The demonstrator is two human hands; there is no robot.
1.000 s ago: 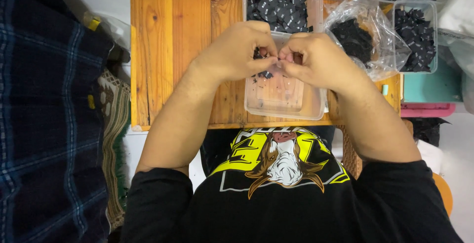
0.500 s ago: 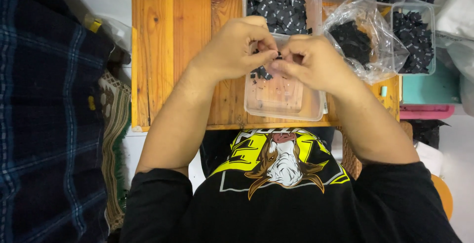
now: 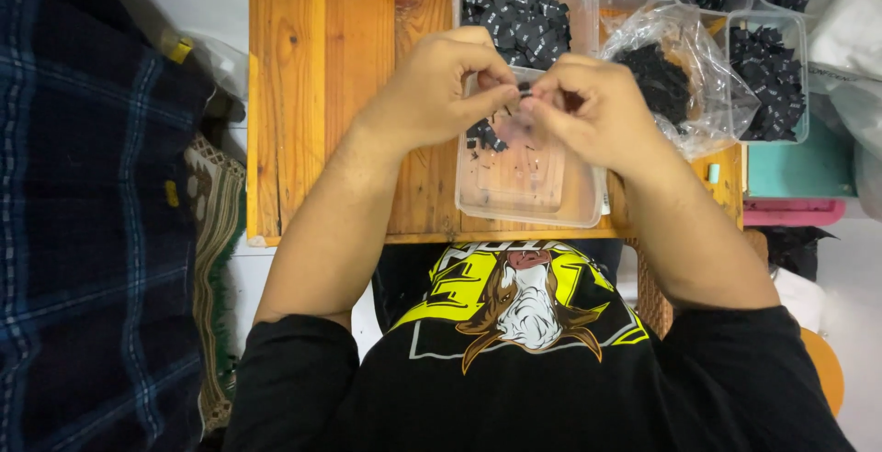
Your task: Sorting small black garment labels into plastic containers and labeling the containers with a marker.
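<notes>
Held piece: a small black piece [image 3: 524,92], just above the centre of the frame, pinched between the fingertips of both hands over a clear tub; its exact shape is too small to tell.
Left hand: the left hand [image 3: 441,89] is curled, thumb and forefinger pressed together on the small black piece from the left.
Right hand: the right hand [image 3: 593,107] is curled, fingertips closed on the same piece from the right; the two hands touch at the fingertips.
Near tub: a clear plastic tub [image 3: 528,186] sits on the desk directly under the hands, at the centre of the frame; its floor is mostly bare, with a few black pieces [image 3: 482,135] at its upper left.
Far tub: a second clear tub [image 3: 524,11], filled with black pieces, stands just beyond the near tub, at upper centre.
Bag: a crumpled clear plastic bag [image 3: 680,75] holding black pieces lies right of the hands, upper right of the frame.
Row of tubs: further clear tubs [image 3: 772,75] of black pieces line the top and upper right edges.
Desk: a wooden desk [image 3: 312,94] carries all containers, occupying the upper centre.
Surround: dark plaid cloth [image 3: 83,231] fills the left of the frame; a black printed shirt [image 3: 524,351] fills the bottom.
</notes>
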